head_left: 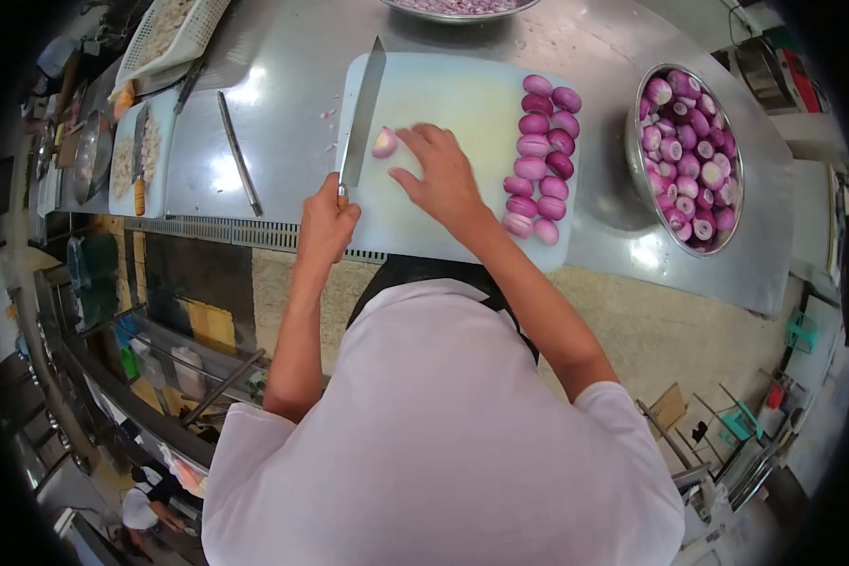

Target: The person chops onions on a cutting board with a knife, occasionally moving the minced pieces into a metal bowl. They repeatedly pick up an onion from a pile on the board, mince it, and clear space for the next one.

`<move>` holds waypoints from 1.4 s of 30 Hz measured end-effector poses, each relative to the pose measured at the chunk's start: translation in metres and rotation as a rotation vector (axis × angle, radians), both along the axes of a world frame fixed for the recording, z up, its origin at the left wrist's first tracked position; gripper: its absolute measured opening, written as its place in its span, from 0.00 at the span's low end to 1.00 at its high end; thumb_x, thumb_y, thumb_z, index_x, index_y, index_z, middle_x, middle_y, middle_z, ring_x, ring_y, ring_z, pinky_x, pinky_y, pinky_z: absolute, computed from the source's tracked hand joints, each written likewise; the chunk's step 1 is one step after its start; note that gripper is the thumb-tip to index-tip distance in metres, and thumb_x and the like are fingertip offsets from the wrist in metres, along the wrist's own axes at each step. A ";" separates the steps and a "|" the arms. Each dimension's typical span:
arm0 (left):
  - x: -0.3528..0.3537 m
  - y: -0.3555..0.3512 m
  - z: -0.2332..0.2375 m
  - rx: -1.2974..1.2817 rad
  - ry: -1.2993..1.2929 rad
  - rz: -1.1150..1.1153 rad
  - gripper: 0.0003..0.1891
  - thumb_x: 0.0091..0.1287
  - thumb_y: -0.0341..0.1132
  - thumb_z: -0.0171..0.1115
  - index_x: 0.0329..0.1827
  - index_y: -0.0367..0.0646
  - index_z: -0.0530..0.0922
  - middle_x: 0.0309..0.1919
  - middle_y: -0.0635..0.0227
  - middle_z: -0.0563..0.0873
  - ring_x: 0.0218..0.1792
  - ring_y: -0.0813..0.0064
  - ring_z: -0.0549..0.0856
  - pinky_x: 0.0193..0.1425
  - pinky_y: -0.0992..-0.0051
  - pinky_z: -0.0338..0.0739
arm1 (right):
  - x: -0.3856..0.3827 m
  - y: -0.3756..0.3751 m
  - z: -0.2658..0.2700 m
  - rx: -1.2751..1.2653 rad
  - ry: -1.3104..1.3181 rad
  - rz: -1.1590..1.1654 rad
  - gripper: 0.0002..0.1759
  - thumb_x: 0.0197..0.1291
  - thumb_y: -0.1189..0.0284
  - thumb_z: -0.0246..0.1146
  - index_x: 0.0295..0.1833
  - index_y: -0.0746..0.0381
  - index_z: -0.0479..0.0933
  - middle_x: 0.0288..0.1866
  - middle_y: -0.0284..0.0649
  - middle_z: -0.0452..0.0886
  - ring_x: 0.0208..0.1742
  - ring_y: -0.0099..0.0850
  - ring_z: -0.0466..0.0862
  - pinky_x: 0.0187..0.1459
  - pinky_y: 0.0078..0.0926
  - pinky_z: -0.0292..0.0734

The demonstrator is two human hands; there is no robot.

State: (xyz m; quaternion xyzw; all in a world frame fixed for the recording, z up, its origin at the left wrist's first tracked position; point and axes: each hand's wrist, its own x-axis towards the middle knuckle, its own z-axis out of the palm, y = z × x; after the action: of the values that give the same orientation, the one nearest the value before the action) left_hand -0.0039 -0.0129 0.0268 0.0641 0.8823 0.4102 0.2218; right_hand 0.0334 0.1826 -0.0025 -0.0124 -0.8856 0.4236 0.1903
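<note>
My left hand [327, 223] is closed round the wooden handle of a kitchen knife [364, 108]. Its long blade points away from me, along the left side of a white cutting board [481, 75]. My right hand [436, 175] hovers over or rests on the board, thumb and fingers apart, holding nothing that I can see. Just left of those fingers lies a cut piece of red onion [385, 142], between hand and blade. Peeled red onion halves [532, 145] stand in two rows along the board's right side.
A steel bowl [638, 174] of peeled red onions stands at right. Another bowl [462, 16] with chopped onion is at the far edge. At left lie a metal rod [239, 154], a second board [121, 203] with a knife, and a white basket [193, 42]. A person [146, 505] is at lower left.
</note>
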 end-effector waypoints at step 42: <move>0.027 0.074 0.000 -0.048 0.163 -0.328 0.11 0.60 0.25 0.60 0.44 0.32 0.71 0.19 0.49 0.77 0.23 0.46 0.78 0.30 0.56 0.71 | 0.035 0.019 -0.030 -0.063 -0.073 0.005 0.07 0.52 0.83 0.60 0.38 0.65 0.80 0.36 0.46 0.79 0.41 0.49 0.81 0.42 0.45 0.77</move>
State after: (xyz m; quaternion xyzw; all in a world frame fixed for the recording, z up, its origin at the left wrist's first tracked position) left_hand 0.0231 0.0607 0.0273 0.2349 0.8846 0.3408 0.2149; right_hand 0.0689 0.2018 -0.0323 -0.0315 -0.8782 0.4510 0.1564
